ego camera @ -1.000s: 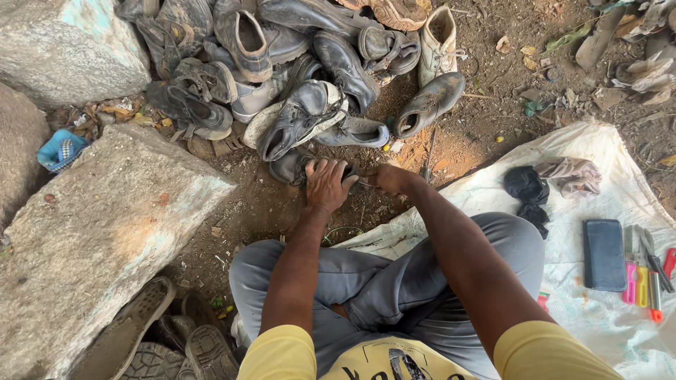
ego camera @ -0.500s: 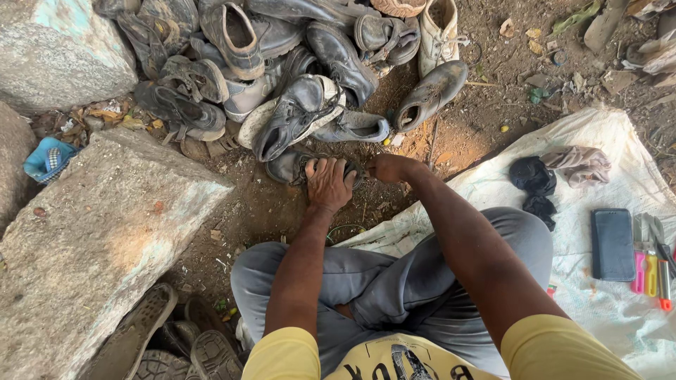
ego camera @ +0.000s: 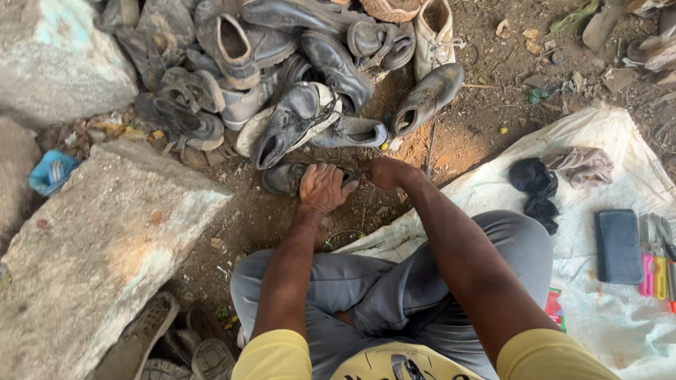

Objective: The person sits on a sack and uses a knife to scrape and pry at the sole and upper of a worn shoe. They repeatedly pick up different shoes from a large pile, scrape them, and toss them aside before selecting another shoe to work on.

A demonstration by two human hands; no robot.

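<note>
A: Your left hand (ego camera: 322, 187) lies flat over the dark shoe (ego camera: 285, 178) on the dirt, fingers spread, its grip pressing down on the upper rather than closing round it. It seems to pin the shoe so it cannot slide.

B: And your right hand (ego camera: 384, 172)?

A: That grip is curled shut at the shoe's other end; what it pinches I cannot tell, since the fingers hide it. With both hands on it, the shoe sits just in front of your crossed legs, at the near edge of the heap of worn shoes (ego camera: 296, 77).

B: What else is around you?

A: A large stone block (ego camera: 98, 246) to your left, and a white sack cloth (ego camera: 598, 183) spread to your right. On it lie a black rag (ego camera: 535, 184), a dark phone (ego camera: 618, 245) and some coloured tools (ego camera: 658, 262), probably kept off the dirt and within reach.
</note>
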